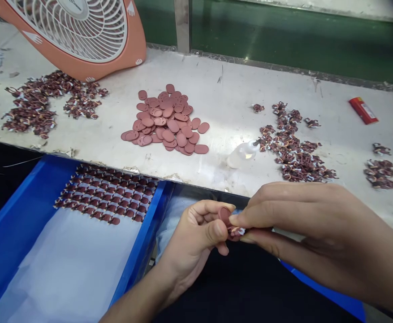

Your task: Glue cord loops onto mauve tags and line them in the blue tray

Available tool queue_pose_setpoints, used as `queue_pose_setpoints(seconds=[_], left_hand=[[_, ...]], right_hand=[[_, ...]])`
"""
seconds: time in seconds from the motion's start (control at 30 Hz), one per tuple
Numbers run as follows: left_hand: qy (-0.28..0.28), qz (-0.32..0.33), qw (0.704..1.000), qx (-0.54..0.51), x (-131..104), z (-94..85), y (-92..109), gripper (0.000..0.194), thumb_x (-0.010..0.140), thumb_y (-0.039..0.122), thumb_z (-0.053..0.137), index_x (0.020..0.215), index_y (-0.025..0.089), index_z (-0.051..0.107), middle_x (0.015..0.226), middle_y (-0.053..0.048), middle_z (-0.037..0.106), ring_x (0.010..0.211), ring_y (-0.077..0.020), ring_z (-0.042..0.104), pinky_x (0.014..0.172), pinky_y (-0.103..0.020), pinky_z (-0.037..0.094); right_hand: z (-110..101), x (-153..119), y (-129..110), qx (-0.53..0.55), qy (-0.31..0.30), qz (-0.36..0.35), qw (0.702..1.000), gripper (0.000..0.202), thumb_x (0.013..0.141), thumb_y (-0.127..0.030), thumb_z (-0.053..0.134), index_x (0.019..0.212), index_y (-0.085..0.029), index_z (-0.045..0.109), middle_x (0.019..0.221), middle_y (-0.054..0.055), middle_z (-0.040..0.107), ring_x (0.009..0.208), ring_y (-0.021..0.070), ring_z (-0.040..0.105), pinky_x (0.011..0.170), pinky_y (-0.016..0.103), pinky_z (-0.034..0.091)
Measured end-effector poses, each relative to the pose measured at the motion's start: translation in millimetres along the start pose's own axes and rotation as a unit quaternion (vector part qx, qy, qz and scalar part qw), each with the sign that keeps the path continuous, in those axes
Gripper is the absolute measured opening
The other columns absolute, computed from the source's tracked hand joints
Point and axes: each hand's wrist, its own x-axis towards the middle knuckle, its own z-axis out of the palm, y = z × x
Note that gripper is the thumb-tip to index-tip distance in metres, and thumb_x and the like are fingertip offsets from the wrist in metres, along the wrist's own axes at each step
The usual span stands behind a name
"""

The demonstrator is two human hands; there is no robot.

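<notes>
Head view: oval tag (224,214) pinched upright in left hand (196,237); small clip (236,232) gripped by right hand (304,224), touching tag's right side.

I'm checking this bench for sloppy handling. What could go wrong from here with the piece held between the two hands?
1. The small reddish-brown oval piece is pinched only by fingertips of the left hand and right hand over the dark gap below the bench edge; a slip might drop it out of sight.
2. The small clear squeeze bottle lies on its side near the grey worktop edge; it may roll off or leak.
</notes>
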Motion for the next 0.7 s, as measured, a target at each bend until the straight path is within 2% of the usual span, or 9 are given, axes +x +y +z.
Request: queue_pose_setpoints(seconds=[0.37, 0.7], left_hand=[[-0.006, -0.012, 1.000, -0.001, 3, -0.1, 3, 0.035, 0.059, 0.043, 0.092, 0.078, 0.017, 0.078, 0.067, 0.002, 0.067, 0.046, -0.0018, 0.050, 0.045, -0.010, 0.045], [-0.052, -0.028, 0.998, -0.026, 8, -10.3, -1, 0.031, 0.067, 0.041, 0.088, 0.080, 0.016, 0.077, 0.067, 0.001, 0.065, 0.055, -0.0050, 0.057, 0.044, -0.009, 0.046]], right_hand=[[-1, 5, 5, 0.036, -0.007, 0.023, 0.999, 0.012, 0.095, -0.015, 0.062, 0.103, -0.021, 0.068, 0.087, -0.003, 0.070, 0.073, 0.0050, 0.064, 0.066, 0.016, 0.050], [-2, 11, 5, 0.056, -0.012, 0.043, 0.997, 0.015, 0.093, -0.016, 0.064, 0.105, -0.022, 0.071, 0.089, -0.002, 0.073, 0.077, 0.0066, 0.067, 0.070, 0.016, 0.052]])
